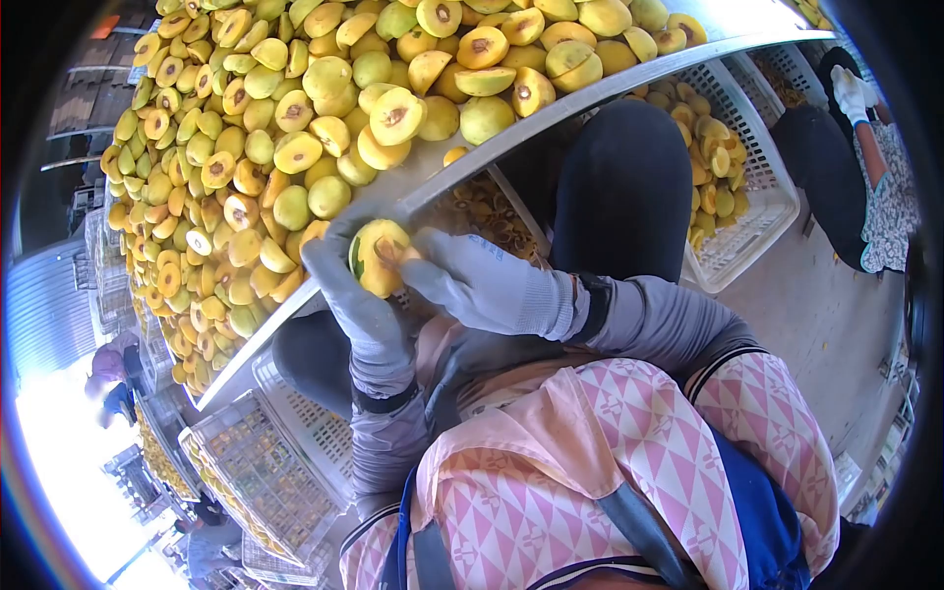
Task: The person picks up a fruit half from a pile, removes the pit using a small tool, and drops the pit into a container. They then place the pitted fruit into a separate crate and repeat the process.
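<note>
A yellow peach (pixel 370 258) with a dark green mark on its side sits in my gloved left hand (pixel 362 313), whose fingers wrap round it. My gloved right hand (pixel 492 287) is closed, its fingertips pressed against the right side of the same peach, where brownish flesh shows. Whatever those fingers pinch, if anything, is hidden. Both hands are above my lap, beside the metal rim (pixel 462 169) of the table. Just beyond them lies a large heap of halved yellow peaches (pixel 295 152), several with the brown pit hollow facing up.
Under the table edge is a container of peach scraps (pixel 492 211). A white crate (pixel 752 221) with peach pieces stands to the right of my knee (pixel 624 187). Stacked crates (pixel 265 472) are at lower left. Another person's gloved hand (pixel 852 95) shows at far right.
</note>
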### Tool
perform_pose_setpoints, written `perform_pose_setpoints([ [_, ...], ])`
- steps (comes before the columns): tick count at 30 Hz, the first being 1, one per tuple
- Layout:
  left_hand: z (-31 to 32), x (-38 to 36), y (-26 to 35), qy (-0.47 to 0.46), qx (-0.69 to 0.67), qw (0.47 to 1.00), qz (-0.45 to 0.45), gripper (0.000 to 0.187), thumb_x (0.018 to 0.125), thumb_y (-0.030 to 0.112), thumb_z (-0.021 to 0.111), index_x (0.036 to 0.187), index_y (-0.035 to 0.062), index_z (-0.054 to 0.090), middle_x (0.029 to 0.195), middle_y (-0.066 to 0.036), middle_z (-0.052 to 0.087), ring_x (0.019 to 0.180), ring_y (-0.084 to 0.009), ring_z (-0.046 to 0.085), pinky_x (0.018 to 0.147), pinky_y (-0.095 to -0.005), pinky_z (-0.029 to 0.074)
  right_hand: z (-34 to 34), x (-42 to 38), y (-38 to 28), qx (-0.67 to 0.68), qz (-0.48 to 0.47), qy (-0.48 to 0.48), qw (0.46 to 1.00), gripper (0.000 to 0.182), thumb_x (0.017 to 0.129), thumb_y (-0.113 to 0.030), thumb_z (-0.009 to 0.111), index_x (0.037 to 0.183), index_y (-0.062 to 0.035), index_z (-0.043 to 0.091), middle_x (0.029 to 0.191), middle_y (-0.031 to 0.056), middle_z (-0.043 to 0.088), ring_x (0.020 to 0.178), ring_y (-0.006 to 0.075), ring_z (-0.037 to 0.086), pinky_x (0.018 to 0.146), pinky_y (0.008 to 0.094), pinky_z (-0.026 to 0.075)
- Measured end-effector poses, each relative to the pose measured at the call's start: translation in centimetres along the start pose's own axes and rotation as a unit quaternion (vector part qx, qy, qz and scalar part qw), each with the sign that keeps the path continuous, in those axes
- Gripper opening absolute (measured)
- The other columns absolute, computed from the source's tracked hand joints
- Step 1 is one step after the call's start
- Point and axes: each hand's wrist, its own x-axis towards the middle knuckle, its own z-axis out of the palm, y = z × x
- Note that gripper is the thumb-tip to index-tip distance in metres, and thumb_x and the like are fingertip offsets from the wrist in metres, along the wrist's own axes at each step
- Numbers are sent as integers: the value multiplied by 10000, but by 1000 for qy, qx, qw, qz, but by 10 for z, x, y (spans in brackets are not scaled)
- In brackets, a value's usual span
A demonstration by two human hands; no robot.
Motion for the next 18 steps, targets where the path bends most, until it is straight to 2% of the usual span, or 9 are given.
perform_pose_setpoints([
  [2,8,-4,10,13,13,999,48,314,1038,213,502,1187,-62,533,1148,-190,611,1007,-231,597,902,-347,499,5,1,0,-11,-12,9,1000,241,1028,-248,525,1149,-43,560,895,224,657,804,420,647,663,473,501],
  [4,9,-4,7,17,86,987,135,273,1001,162,566,1157,-60,535,1126,-192,628,990,-238,613,883,-347,509,7,2,-2,89,21,47,995,242,1031,-254,523,1137,-39,560,877,215,645,793,411,637,664,466,493],
  [6,1,-3,-10,19,245,936,250,266,958,131,621,1129,-54,537,1092,-187,651,957,-241,637,856,-341,522,9,2,-4,179,66,55,980,231,1037,-255,527,1083,-31,560,799,174,617,731,363,618,650,432,473],
  [7,-1,-4,-11,17,248,938,241,284,940,140,643,1120,-52,538,1068,-182,660,932,-242,646,846,-341,527,9,2,-5,220,90,48,970,231,1040,-255,531,1045,-26,561,746,146,598,688,329,606,639,408,461],
  [12,2,-1,0,7,247,943,222,371,859,165,732,1095,-45,539,968,-167,689,839,-235,675,801,-338,545,-4,3,-13,273,106,1,956,252,1055,-263,506,1026,-19,561,729,112,589,631,257,572,615,377,463],
  [15,5,-1,5,0,270,932,241,336,875,127,717,1096,-41,527,957,-164,697,838,-225,681,793,-323,545,-10,4,-15,333,129,-19,934,263,1056,-280,509,1011,-27,562,712,66,578,620,177,540,595,333,455],
  [18,1,4,-13,4,195,953,231,236,957,156,634,1061,-46,569,927,-153,707,817,-209,680,759,-310,550,-9,5,-14,391,162,-44,905,279,1053,-307,520,997,-37,558,702,14,562,623,118,529,582,287,446],
])
